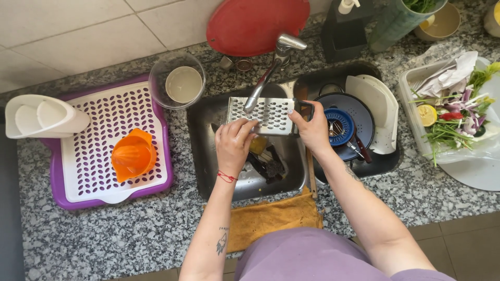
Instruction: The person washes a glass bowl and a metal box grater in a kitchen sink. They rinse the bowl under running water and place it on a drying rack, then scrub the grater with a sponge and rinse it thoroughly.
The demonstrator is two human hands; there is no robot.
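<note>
A metal box grater [266,115] lies on its side over the left sink basin [208,135], under the tap [271,67]. My right hand [312,130] grips the grater's black handle end. My left hand [235,143] presses a yellow sponge [257,143] against the grater's lower edge. Dark utensils [268,164] lie in the basin below.
The right basin holds a blue plate and strainer [341,125] and a white piece [377,106]. A purple-and-white drying rack [104,145] with an orange juicer cone [133,154] and a white jug [41,117] sits left. Yellow cloth [271,218] hangs at the front. Vegetable scraps [453,114] lie right.
</note>
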